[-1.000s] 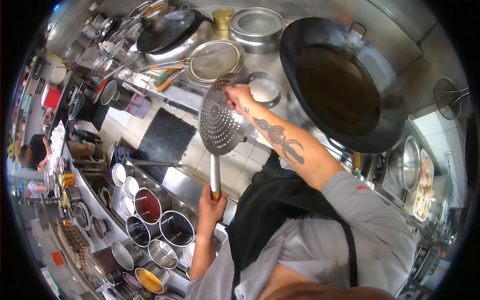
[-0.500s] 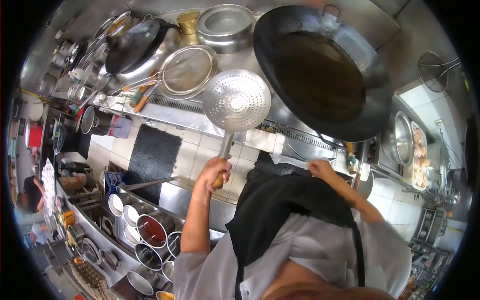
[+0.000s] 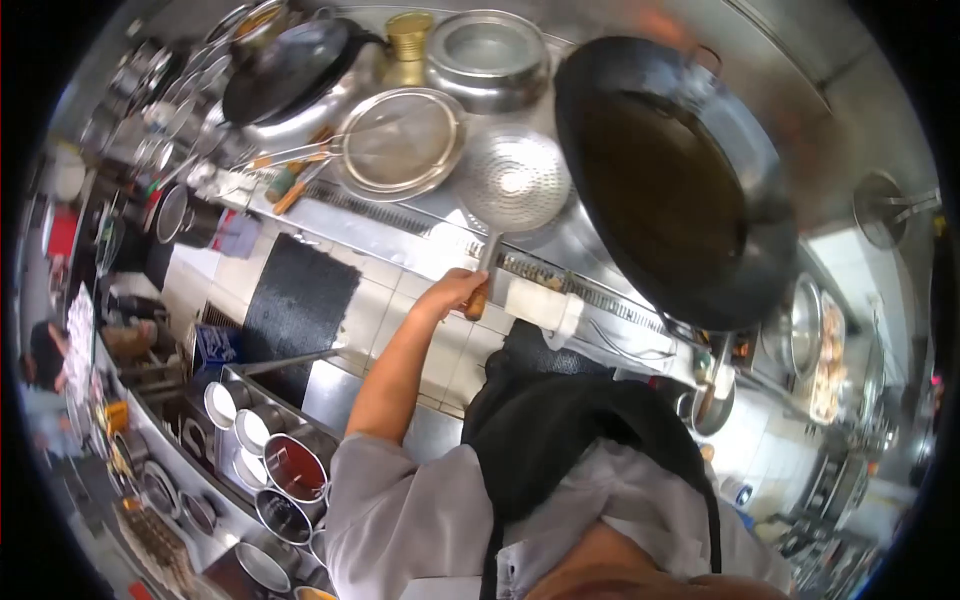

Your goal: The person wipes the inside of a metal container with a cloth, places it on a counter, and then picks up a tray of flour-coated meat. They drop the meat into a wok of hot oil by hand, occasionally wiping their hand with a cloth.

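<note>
My left hand [image 3: 455,293] is closed around the wooden end of the handle of a large perforated skimmer [image 3: 513,182]. The round, hole-filled bowl of the skimmer points away from me, over the steel stove top between a fine-mesh strainer [image 3: 402,145] and a big dark wok [image 3: 580,215]. Brown liquid, like oil, fills the bottom of the wok, which stands tilted in view. A white cloth [image 3: 545,308] lies on the stove's front edge, just right of the handle. My right hand is out of sight.
A lidded steel pot [image 3: 487,60] and a gold-coloured tin [image 3: 408,48] stand at the back. Sauce pots [image 3: 297,467] line the counter at lower left. A saucepan [image 3: 713,410] and a steel bowl [image 3: 802,325] are to the right. A person [image 3: 45,355] is at far left.
My left hand has pushed the skimmer forward and to the right, toward the stove top. My right hand, earlier at the stove's front edge, has gone from view. The camera has shifted.
</note>
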